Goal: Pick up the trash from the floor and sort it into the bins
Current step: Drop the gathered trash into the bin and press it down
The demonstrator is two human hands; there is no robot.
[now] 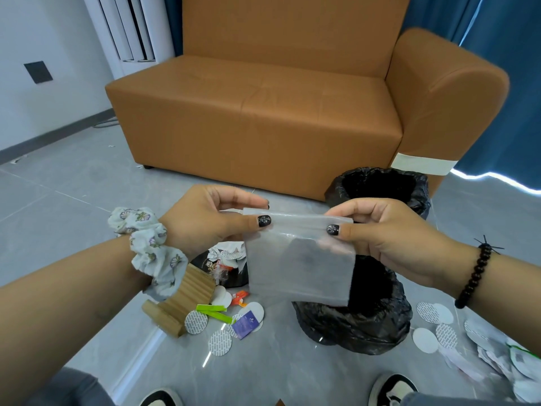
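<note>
Near bin (377, 291) mouth open from above, partly screened by clear bag (301, 265) hanging in front. Far bin (380, 186) mouth open, sofa (263, 121) tight behind it blocks approach from back. Floor left of near bin cluttered: cardboard piece (181, 300), round discs (219, 342), wrappers (246, 322). More discs crowd right side (433, 326). Bare floor (58, 206) far left gives free passage.
</note>
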